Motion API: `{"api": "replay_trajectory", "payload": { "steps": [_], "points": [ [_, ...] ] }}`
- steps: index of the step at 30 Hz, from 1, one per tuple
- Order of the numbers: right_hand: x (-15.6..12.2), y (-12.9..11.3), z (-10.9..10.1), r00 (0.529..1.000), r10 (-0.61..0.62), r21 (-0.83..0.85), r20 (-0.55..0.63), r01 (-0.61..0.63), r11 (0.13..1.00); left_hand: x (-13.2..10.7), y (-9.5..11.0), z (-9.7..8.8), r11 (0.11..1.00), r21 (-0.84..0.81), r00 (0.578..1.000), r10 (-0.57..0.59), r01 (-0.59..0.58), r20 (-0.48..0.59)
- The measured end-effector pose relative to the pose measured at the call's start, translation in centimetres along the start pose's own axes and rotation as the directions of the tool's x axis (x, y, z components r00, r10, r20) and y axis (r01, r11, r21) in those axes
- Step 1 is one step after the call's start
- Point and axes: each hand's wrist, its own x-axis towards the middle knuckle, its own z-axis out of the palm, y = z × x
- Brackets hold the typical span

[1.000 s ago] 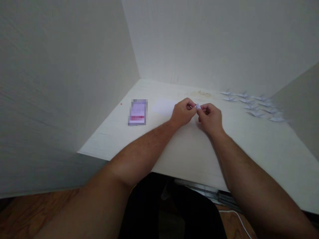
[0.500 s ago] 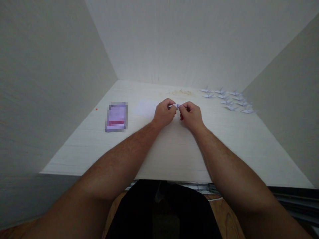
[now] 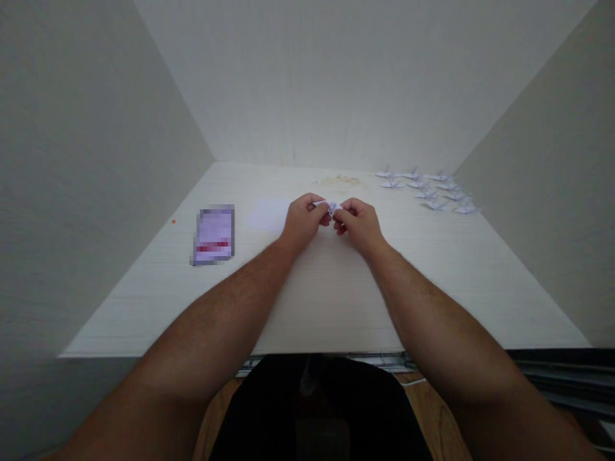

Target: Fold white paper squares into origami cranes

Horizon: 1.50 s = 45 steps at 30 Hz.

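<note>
Between my two hands is a small piece of folded white paper, partly hidden by the fingers. My left hand pinches its left side with thumb and fingers. From the right, my right hand pinches the other side, its fingertips close to those of the left. Both hands are above the middle of the white table. Just left of my left hand lies a flat sheet of white paper, partly covered by that hand. Several folded paper cranes stand in rows at the back right.
A pixel-blurred purple, rectangular object lies on the left of the table. Farther left is a tiny orange bit. A yellowish stain marks the table near the back wall. Walls rise at the left, back and right.
The view has shifted slightly. My fingers have moved a little on the folded paper, and more of its white surface shows between them now. Both hands still pinch it.
</note>
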Motion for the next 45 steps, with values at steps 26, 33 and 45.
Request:
{"api": "replay_trajectory", "payload": {
  "steps": [26, 33, 45],
  "points": [
    [-0.39, -0.56, -0.60, 0.922, 0.111, 0.351, 0.371, -0.250, 0.902, 0.25, 0.32, -0.98, 0.932, -0.290, 0.949, -0.131, 0.216, 0.288],
    [-0.03, -0.55, -0.43, 0.993, 0.085, 0.241, 0.083, -0.102, 0.965, 0.16, 0.22, -0.51, 0.971, -0.168, 0.973, -0.140, 0.172, 0.186],
    [0.28, 0.08, -0.11, 0.998, -0.046, 0.176, -0.051, 0.055, 0.983, -0.10, 0.41, -0.70, 0.992, -0.113, 0.998, 0.059, -0.055, 0.037]
  ]
}}
